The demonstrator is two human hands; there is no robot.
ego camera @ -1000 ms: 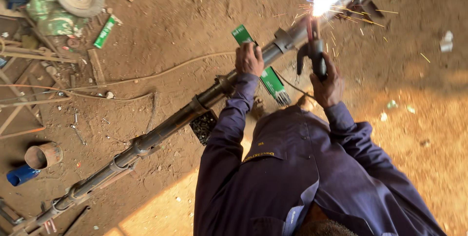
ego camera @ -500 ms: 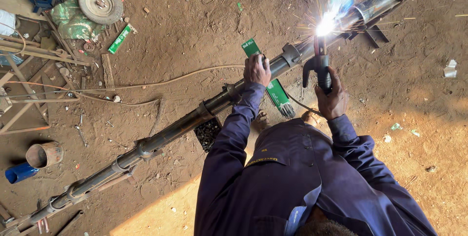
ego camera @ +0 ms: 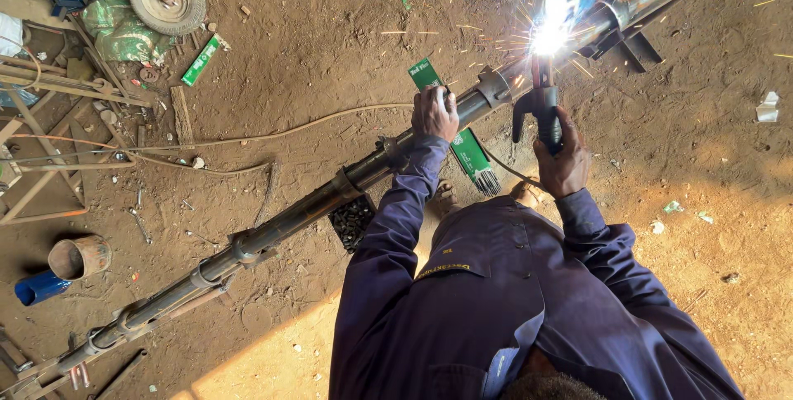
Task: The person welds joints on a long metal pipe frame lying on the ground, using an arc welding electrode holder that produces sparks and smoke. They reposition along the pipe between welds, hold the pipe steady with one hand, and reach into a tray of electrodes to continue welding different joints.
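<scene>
The arc (ego camera: 552, 32) burns as bright as half a second ago, with both hands where they were. The left hand (ego camera: 435, 115) wraps its fingers over the pipe (ego camera: 330, 193). The right hand (ego camera: 563, 160) is closed around the holder (ego camera: 541, 111), the glare just beyond its fingers hiding the rod tip. The green packet (ego camera: 467, 144) lies partly hidden under the pipe, between the hands.

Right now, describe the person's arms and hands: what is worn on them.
Both arms wear long dark navy-purple sleeves with plain cuffs reaching the wrists. The left hand and right hand are bare: no gloves, rings or watch visible. The garment carries small yellow lettering on its back.
</scene>
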